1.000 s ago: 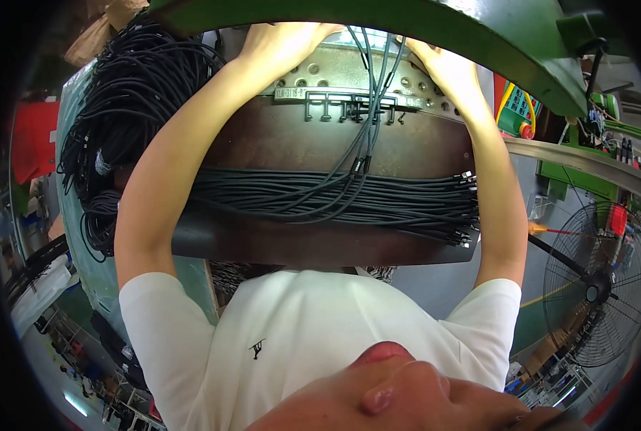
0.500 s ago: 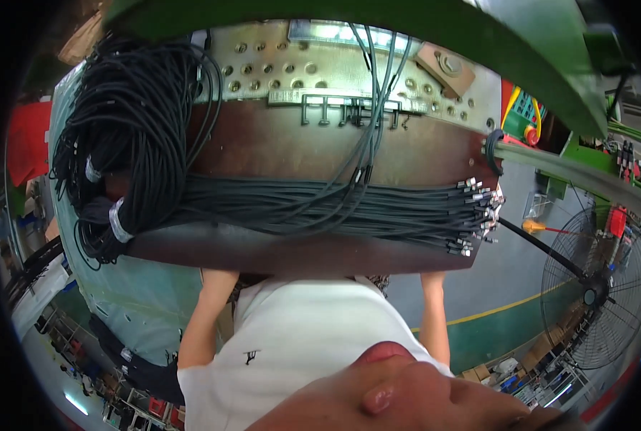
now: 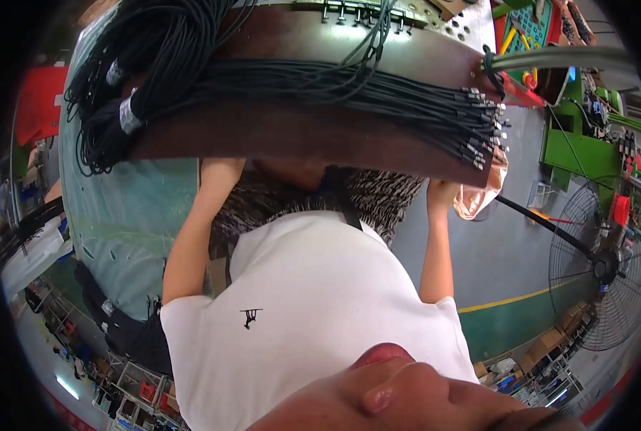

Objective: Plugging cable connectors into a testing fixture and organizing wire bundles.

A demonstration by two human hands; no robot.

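A long bundle of black cables lies across a dark brown board. Metal-tipped ends fan out at its right, and thick coils bound with silvery tape sit at the left. Below the board's near edge is my left hand, its fingers hidden beneath the board. My right hand is under the near right corner, with its fingers also out of sight. Beside it, a crumpled pinkish-tan bag or cloth hangs at that corner; whether my hand holds it cannot be seen.
Small black hooks line the board's far side. A metal bar and a green machine stand at right, with a black caged fan nearer. A pale green covered surface is at left, with dark bundles below.
The view has tipped, so the board and cables sit higher in it and more of my forearms shows. The pinkish-tan bag or cloth has come into sight by my right hand.
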